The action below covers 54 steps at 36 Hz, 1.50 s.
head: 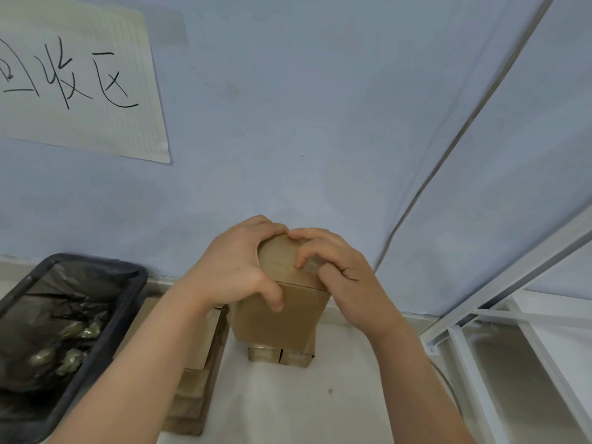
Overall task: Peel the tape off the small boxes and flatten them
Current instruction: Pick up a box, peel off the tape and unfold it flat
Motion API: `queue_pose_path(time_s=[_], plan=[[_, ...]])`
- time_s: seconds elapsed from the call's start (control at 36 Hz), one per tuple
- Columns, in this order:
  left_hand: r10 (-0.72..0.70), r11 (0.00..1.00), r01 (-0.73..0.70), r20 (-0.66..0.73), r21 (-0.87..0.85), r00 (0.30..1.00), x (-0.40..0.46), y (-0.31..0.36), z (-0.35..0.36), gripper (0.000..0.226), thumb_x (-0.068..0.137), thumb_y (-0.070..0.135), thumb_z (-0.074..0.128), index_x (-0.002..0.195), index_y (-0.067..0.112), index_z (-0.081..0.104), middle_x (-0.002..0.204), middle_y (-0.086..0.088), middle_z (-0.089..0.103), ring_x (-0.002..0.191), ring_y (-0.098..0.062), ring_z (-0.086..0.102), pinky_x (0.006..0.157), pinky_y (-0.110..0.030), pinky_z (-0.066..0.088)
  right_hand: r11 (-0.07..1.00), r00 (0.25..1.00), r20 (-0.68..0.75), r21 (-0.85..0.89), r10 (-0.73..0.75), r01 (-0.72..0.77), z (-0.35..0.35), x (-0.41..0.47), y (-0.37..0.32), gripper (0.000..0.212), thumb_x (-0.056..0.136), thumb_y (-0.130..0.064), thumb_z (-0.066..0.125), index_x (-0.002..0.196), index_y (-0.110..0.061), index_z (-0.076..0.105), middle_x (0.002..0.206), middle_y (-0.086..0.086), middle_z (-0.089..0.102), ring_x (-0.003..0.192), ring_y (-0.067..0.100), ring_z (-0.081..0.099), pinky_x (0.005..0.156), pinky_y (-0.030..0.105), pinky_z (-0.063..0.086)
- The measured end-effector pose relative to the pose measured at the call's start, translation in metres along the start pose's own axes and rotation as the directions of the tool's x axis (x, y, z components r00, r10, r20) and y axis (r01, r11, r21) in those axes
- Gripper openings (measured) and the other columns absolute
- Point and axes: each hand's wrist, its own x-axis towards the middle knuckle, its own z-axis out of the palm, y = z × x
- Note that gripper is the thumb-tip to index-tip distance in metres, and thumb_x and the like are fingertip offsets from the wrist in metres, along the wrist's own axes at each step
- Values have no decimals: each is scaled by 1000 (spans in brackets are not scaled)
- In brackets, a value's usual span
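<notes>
A small brown cardboard box [275,318] is held upright in the middle of the view, above the floor. My left hand [237,270] grips its left side, thumb down the front face and fingers curled over the top. My right hand [339,277] grips the top right, its fingertips curled against the top face where a strip of clear tape [312,267] seems to lie. Another small taped box [280,355] sits on the floor just below the held one.
A stack of flattened cardboard [198,373] lies on the floor to the left. A dark bin lined with a black bag [41,341] stands at the far left. A white metal frame [499,341] stands at the right. A handwritten paper sign [80,78] hangs on the wall.
</notes>
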Motion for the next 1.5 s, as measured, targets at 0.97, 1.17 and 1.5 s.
queue_pose_path(time_s=[0.97,1.17,1.5], plan=[[404,774,-81,-392,628,827,7,-5,33,77,38,35,76,110,12,58,106,0,56,102,-20,43,92,-34,26,833,934,-340,-482,111,-274,12,2,-4,14,95,-26,51,85,-17,53,81,-8,52,73,9,48,61,23,39],[367,787,-83,-356,611,859,9,-5,36,81,37,34,77,113,13,57,108,-1,56,103,-21,41,92,-33,25,877,919,-334,-351,211,-329,7,3,1,16,96,-17,42,83,-9,48,80,0,51,71,14,45,63,29,38],[275,832,-62,-313,551,909,13,-7,41,83,44,36,79,120,16,51,111,2,55,104,-18,44,87,-28,28,882,612,-656,190,441,-431,-8,10,14,18,97,-10,34,83,-11,44,80,16,59,54,18,62,53,27,53]])
